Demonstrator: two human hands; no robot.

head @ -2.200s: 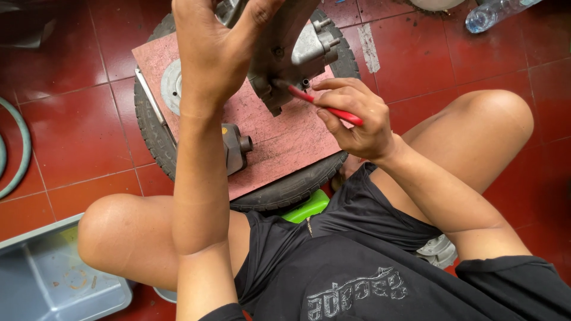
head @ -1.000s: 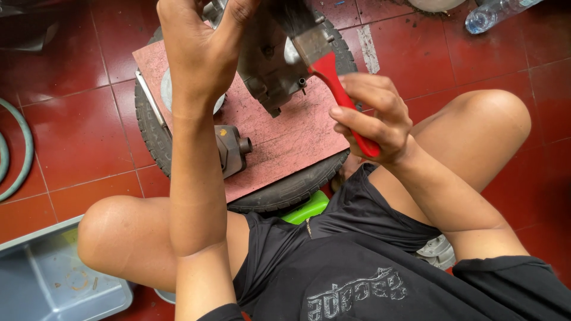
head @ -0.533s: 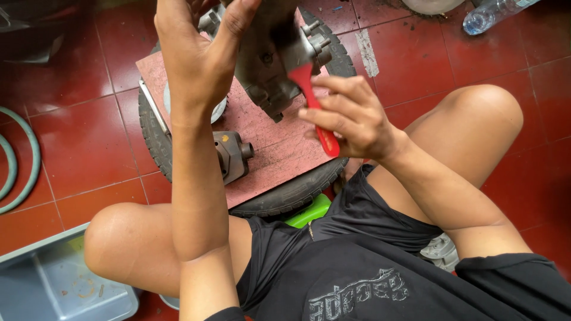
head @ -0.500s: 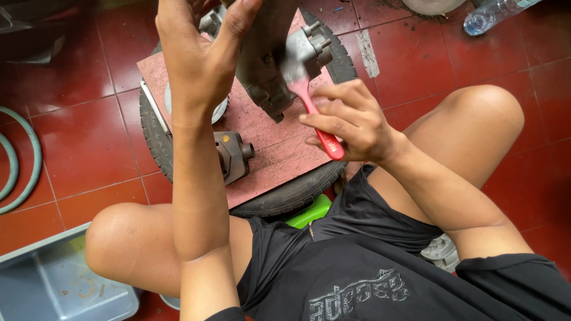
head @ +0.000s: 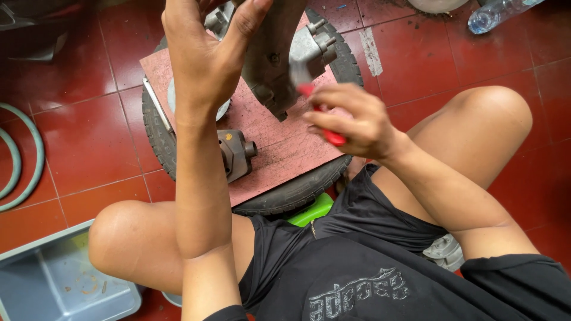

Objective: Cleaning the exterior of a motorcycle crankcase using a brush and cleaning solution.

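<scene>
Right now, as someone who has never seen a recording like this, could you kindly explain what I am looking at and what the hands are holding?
There is one picture, taken by a camera worn on the person's head, looking down at their own arms and bent knees as they sit on a red tiled floor. The left hand holds up a grey metal machine part. The right hand grips a red-handled brush, its blurred bristles against that part. Below them a reddish board lies on a tyre, with a smaller metal part resting on the board. A grey tray sits at the lower left, a plastic bottle at the top right.
</scene>
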